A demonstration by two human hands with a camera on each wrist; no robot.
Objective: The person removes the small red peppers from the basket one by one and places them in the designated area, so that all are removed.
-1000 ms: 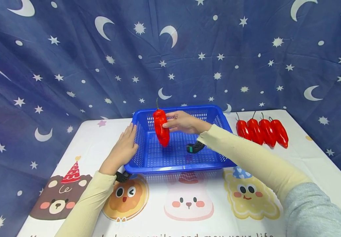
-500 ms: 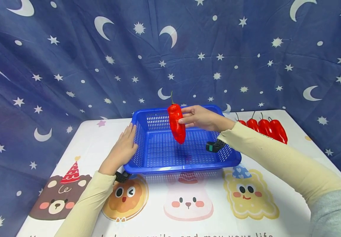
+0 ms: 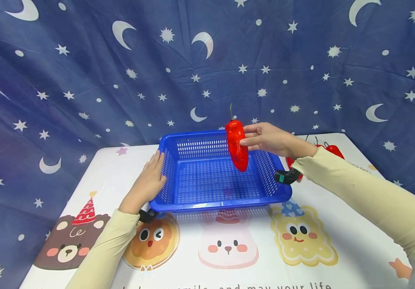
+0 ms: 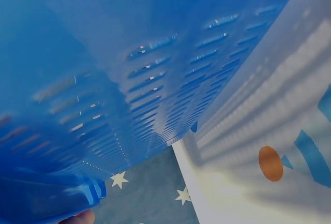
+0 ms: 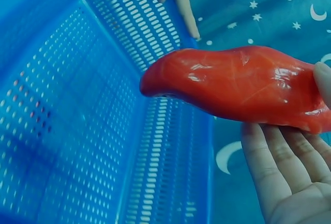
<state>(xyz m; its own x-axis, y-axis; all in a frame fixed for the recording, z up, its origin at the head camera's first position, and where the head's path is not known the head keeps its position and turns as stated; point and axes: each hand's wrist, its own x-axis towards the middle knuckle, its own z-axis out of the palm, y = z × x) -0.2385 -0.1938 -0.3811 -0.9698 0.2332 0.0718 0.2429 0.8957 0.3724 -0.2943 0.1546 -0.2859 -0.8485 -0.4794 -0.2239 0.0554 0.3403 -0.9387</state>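
Observation:
A glossy red chili pepper [image 3: 237,145] with a thin green stem hangs upright above the right part of a blue plastic basket [image 3: 200,207]. My right hand [image 3: 270,139] pinches it from the right between thumb and fingers. In the right wrist view, the pepper [image 5: 232,81] lies between the thumb and the straight fingers [image 5: 279,157]. My left hand [image 3: 147,182] rests on the basket's left rim with its fingers extended along it. In the left wrist view the basket wall [image 4: 145,79] fills most of the picture, and only a fingertip [image 4: 80,218] shows at the bottom.
More red peppers [image 3: 335,151] lie on the table right of the basket, partly hidden behind my right forearm. A white cloth [image 3: 178,277] with cartoon figures covers the table. Behind stands a dark blue curtain [image 3: 207,80] with moons and stars.
My right hand has moved right and slightly up with the pepper, from over the basket's left half to its right part. Its forearm covers more of the other peppers. The left hand stays put.

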